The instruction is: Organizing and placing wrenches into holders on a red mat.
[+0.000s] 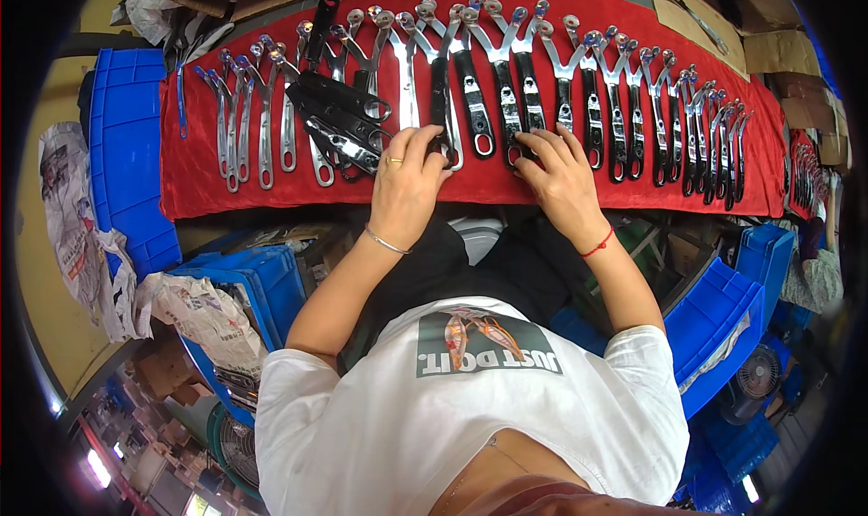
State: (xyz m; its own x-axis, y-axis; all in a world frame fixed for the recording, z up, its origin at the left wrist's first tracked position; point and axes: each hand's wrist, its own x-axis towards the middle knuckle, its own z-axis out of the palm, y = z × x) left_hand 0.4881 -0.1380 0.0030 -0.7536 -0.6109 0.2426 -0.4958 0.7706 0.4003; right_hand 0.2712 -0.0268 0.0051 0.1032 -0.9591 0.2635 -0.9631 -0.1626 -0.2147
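A long row of Y-headed metal handles lies side by side, forked ends pointing away from me. My left hand (pixel 407 183) is closed at the near end of a black grip sleeve (pixel 439 91) on one of the middle handles. The bare metal end of a handle shows beside its fingertips. Just to the right, my right hand (pixel 562 183) has its thumb and fingers closed on the near end of a black-sleeved handle (pixel 505 96). Left of my hands, loose black sleeves (pixel 336 118) are heaped over several bare silver handles (pixel 266 127).
Red cloth (pixel 307 200) covers the bench under the handles. More black-sleeved handles (pixel 635 132) fill the right side. Blue plastic crates (pixel 127 154) stand at left, with another blue crate (pixel 719 322) at lower right. A fan (pixel 758 371) is beside it.
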